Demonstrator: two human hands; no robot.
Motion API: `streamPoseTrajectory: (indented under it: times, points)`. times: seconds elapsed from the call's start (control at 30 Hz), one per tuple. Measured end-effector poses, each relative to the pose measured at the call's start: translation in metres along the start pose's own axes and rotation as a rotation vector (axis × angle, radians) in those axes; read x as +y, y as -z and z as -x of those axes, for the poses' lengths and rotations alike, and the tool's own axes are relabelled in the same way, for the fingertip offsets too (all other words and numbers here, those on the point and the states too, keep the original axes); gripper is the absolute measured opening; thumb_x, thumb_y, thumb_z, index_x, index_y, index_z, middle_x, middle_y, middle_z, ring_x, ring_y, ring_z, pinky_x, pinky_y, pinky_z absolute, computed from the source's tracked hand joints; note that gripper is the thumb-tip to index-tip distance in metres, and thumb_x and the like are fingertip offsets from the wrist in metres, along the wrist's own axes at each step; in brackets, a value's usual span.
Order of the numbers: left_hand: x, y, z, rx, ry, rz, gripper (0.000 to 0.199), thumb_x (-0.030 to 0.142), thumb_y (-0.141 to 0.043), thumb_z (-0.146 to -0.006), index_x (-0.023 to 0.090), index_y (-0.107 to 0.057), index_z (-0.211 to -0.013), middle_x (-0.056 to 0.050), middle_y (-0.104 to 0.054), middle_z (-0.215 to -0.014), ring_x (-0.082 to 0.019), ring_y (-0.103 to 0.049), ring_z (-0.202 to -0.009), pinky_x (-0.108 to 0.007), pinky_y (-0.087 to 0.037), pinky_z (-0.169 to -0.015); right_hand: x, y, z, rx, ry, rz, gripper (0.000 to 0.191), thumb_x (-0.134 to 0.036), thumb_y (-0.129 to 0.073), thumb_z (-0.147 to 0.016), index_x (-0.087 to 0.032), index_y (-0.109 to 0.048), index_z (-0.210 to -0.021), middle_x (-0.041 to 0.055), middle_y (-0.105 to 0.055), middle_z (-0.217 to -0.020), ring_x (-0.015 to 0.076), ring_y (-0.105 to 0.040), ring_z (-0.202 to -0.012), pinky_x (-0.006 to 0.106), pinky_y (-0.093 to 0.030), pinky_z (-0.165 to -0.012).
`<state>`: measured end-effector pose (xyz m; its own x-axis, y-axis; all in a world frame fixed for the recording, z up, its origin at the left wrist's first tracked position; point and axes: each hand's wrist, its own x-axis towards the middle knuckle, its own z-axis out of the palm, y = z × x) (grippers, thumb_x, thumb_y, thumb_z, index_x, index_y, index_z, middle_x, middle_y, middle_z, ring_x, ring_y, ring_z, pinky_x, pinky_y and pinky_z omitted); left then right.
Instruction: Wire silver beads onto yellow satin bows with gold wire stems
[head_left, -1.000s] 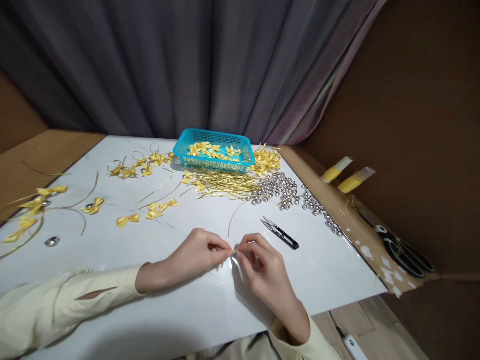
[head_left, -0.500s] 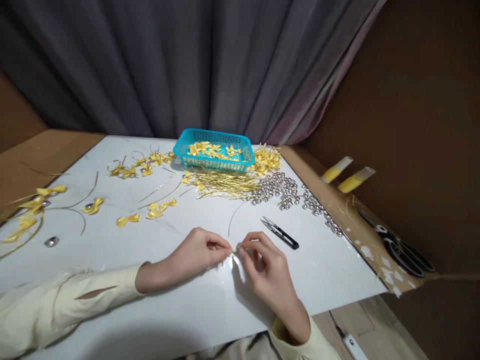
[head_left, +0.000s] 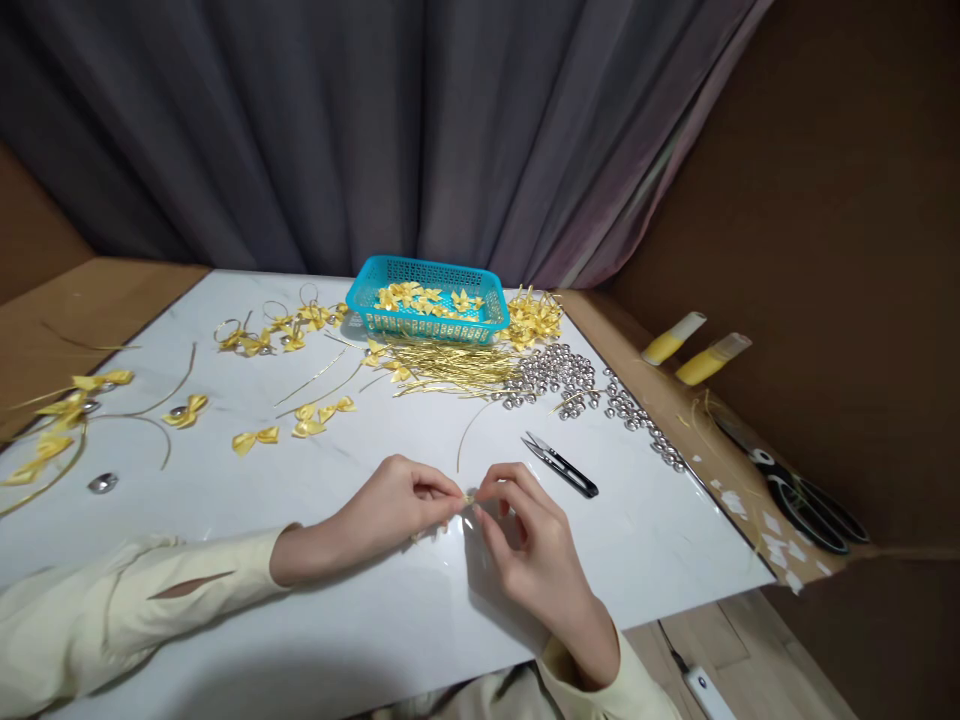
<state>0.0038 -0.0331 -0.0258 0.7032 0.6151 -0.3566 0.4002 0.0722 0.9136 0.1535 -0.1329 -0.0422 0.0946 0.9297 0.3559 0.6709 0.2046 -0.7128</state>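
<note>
Between the fingertips of my two hands is a small pale-yellow piece (head_left: pixel 469 498), too small to make out its kind. My left hand (head_left: pixel 401 495) pinches its left end between thumb and forefinger. On the other side, my right hand (head_left: pixel 529 530) has its thumb and forefinger bent closely about the right end, the other fingers curled. Black thread snips (head_left: pixel 562 466) lie just right of my right hand. A single gold wire strand (head_left: pixel 466 435) curves on the white tabletop (head_left: pixel 360 620) beyond my fingertips.
At the back stands a blue basket (head_left: pixel 427 325) holding yellow ribbon bows. Before it lie gold wire strands (head_left: pixel 457 365) and silver beads (head_left: pixel 555 375). Loose bows (head_left: pixel 255 440) lie at left. Large scissors (head_left: pixel 806 510) and two yellow-and-clear tubes (head_left: pixel 712 360) are on the right.
My right hand's fingertips have shifted slightly left, closer to my left fingertips and the small piece. My left hand stays where it was.
</note>
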Motion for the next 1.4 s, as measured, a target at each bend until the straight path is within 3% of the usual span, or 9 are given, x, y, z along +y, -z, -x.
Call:
streamPoseTrajectory:
  times: [0.63,1.0,1.4]
  points:
    - [-0.0002,-0.0009,-0.0007,-0.004,-0.018,-0.02,0.02,0.026,-0.06,-0.074,0.01,-0.071,-0.075,0.004,-0.049,-0.05,-0.008,-0.037,-0.047,-0.019,-0.028,-0.044,0.0005,-0.0012,0.0,-0.02,-0.004,0.082,0.012,-0.013,-0.048,-0.082,-0.018,-0.059,-0.084,0.0073,-0.059,-0.091,0.0151,-0.057,-0.068,0.024,-0.041,-0.052]
    - [-0.0059,-0.0002,-0.0022,-0.015,-0.042,-0.04,0.021,0.027,-0.059,-0.074,0.011,-0.072,-0.075,0.004,-0.049,-0.05,-0.008,-0.037,-0.047,-0.019,-0.028,-0.044,0.0013,-0.0018,-0.0008,-0.034,0.012,0.107,0.015,-0.014,-0.049,-0.082,-0.017,-0.064,-0.084,0.0079,-0.062,-0.088,0.0181,-0.06,-0.075,0.027,-0.048,-0.062]
    - [-0.0032,-0.0005,-0.0008,-0.032,-0.009,-0.036,0.024,0.03,-0.059,-0.073,0.01,-0.072,-0.078,0.003,-0.05,-0.052,-0.009,-0.039,-0.048,-0.021,-0.03,-0.046,0.0014,-0.0019,-0.0014,-0.02,0.001,0.123,0.016,-0.013,-0.048,-0.082,-0.018,-0.063,-0.079,0.0072,-0.063,-0.084,0.0176,-0.061,-0.072,0.026,-0.048,-0.058]
